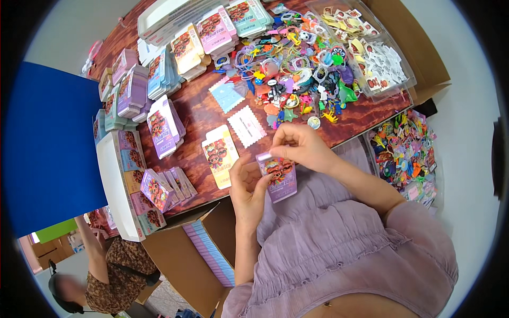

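Close in front of me, over the table's near edge, a small purple printed carton stands tilted upright. My left hand grips its left side, with the thumb across the front. At the carton's top end, the thumb and fingers of my right hand are pinched together by the pale flap; whether anything small is between them is hidden. A flat yellow carton lies just left of my left hand. Beyond my hands are a white scalloped card and a light-blue scalloped card.
A heap of colourful trinkets covers the far right. Plastic trays hold small packets. Stacks of flat cartons line the left, near filled purple boxes and a white display tray. An open cardboard box stands below; another person is lower left.
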`<state>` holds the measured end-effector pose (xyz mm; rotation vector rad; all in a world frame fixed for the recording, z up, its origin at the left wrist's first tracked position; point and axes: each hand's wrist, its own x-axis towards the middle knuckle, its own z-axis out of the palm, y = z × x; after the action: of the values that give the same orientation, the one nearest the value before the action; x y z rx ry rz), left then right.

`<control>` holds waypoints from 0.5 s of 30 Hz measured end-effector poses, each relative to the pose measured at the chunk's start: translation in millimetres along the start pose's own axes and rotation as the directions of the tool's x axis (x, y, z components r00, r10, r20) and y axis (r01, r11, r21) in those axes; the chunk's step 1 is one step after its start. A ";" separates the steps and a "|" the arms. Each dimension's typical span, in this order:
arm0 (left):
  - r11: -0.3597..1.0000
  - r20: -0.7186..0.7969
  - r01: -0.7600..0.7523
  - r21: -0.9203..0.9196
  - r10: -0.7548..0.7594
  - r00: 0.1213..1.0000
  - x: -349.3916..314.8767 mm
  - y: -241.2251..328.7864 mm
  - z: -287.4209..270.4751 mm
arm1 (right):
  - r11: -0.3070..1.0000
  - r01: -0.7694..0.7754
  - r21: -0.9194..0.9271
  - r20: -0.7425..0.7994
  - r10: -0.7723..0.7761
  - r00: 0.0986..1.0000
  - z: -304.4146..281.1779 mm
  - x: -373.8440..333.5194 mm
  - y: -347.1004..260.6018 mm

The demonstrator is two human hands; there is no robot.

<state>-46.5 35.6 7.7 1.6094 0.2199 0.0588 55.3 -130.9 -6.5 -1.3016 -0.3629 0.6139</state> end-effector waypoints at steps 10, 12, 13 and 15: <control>0.993 -0.048 0.036 -0.113 -0.041 0.998 -2.6 -4.6 -7.0 | 0.933 0.187 -0.307 0.159 -0.143 0.977 -11.9 -2.6 -8.0; 0.998 0.036 0.050 -0.036 -0.049 0.998 -1.8 -8.8 -9.8 | 0.862 0.323 -0.390 0.205 -0.261 0.943 -13.7 -5.2 -2.5; 0.998 0.037 0.050 -0.038 -0.049 0.998 -1.6 -9.0 -12.1 | 0.869 0.316 -0.381 0.221 -0.246 0.944 -15.3 -6.0 3.4; 0.989 0.088 0.146 -0.013 -0.144 0.986 -1.9 -8.6 -19.0 | 0.875 0.309 -0.374 0.237 -0.232 0.944 -15.3 -6.6 11.1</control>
<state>-52.6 54.2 0.3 1.5686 0.2679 -0.1202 56.4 -145.3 -20.4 -1.5577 -0.8508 0.4311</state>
